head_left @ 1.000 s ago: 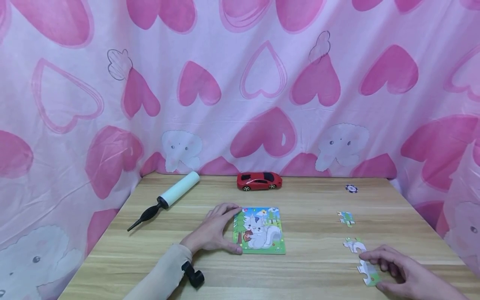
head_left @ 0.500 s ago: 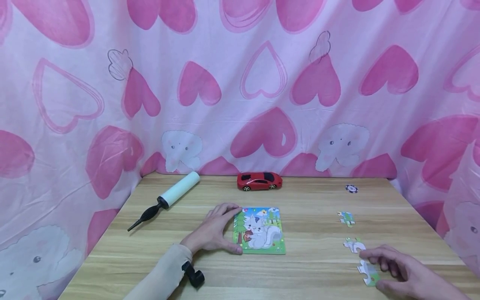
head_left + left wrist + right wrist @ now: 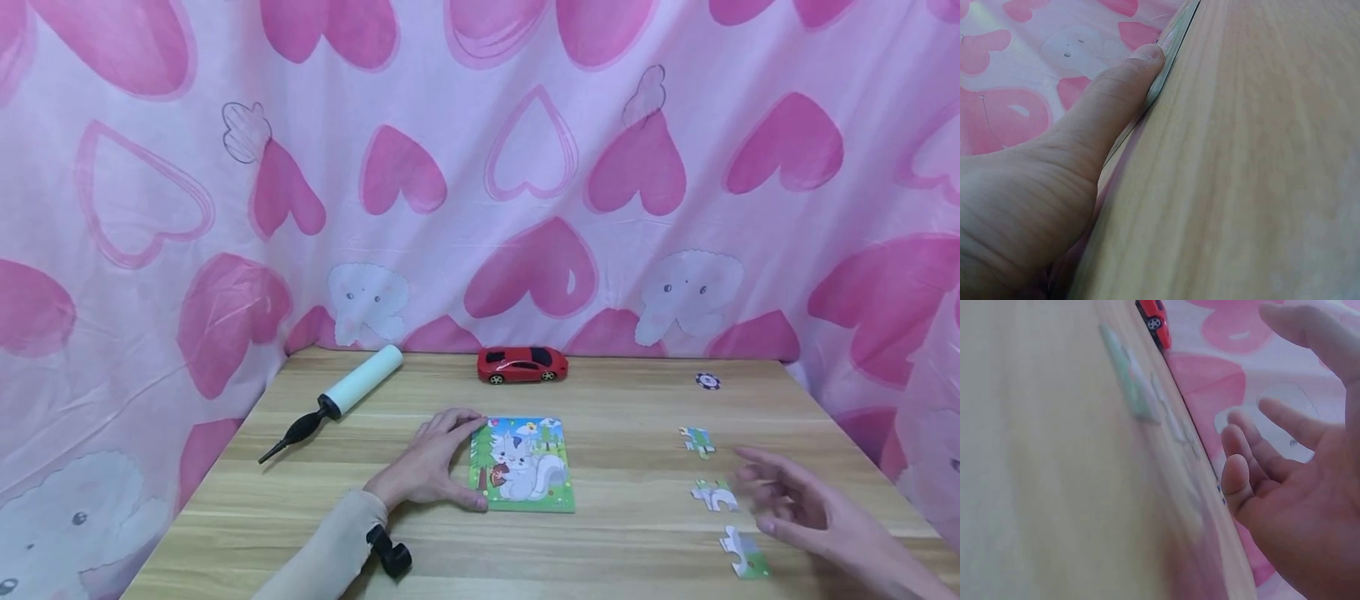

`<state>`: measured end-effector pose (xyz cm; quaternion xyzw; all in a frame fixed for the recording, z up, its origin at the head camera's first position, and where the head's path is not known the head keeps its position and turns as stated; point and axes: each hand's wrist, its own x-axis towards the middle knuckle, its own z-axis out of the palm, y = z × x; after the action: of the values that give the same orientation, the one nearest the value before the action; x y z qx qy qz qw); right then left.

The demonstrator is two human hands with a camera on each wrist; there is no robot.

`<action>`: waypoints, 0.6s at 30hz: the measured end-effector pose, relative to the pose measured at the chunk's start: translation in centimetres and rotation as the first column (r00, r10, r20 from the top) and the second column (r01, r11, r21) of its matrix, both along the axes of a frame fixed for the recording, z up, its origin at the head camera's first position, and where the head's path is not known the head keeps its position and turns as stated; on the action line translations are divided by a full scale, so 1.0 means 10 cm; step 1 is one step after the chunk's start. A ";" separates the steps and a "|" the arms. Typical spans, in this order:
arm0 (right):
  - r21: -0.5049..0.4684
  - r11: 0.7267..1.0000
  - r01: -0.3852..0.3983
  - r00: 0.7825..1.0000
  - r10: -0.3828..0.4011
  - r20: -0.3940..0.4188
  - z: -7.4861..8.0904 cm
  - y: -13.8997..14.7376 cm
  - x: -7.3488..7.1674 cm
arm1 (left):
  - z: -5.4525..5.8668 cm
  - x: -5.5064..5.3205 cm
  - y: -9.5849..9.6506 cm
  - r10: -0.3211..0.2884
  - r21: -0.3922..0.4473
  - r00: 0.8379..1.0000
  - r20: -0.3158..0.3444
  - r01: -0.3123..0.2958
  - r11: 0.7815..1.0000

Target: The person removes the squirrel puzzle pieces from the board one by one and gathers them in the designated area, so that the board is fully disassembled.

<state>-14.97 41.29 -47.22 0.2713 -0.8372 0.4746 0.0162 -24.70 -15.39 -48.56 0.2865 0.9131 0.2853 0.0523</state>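
Note:
A jigsaw puzzle (image 3: 522,467) with a squirrel picture lies flat at the middle of the wooden table. My left hand (image 3: 427,462) holds its left side, thumb at the near corner and fingertips at the far corner; in the left wrist view the thumb (image 3: 1129,81) presses on the board's edge. To the right, three loose puzzle pieces lie in a column: a far piece (image 3: 697,442), a middle piece (image 3: 716,496) and a near piece (image 3: 746,554). My right hand (image 3: 813,512) is raised just right of them, fingers spread and holding nothing, as the right wrist view confirms.
A red toy car (image 3: 522,365) stands at the table's back edge. A hand pump (image 3: 352,392) with a black nozzle lies at the back left. At the back right is a poker chip (image 3: 707,381). A pink heart-patterned curtain (image 3: 480,167) hangs behind the table.
My right hand has lifted off the near and middle pieces, moved slightly away, and its fingers have spread. My left hand stays at the puzzle. The head view has shifted a little.

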 end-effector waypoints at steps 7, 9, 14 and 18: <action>0.013 0.994 0.109 0.994 -0.109 0.013 0.29 -0.30 -0.12 | 0.01 0.01 -0.01 0.005 0.000 1.000 0.006 -0.005 1.000; 0.002 0.992 0.126 0.992 -0.126 0.012 0.34 -0.39 -0.18 | 0.01 0.00 -0.01 0.008 -0.005 1.000 0.009 -0.008 1.000; 0.004 0.988 0.154 0.988 -0.154 0.008 0.44 -0.59 -0.34 | -0.01 -0.01 0.00 0.008 -0.012 1.000 0.007 -0.008 1.000; -0.033 0.991 0.130 0.991 -0.130 0.002 0.50 -0.78 -0.48 | 0.00 0.00 0.00 0.005 -0.011 1.000 0.010 -0.005 1.000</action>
<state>-19.78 33.54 -42.19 0.2159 -0.8451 0.4863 0.0519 -24.71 -15.38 -48.55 0.2824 0.9151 0.2819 0.0579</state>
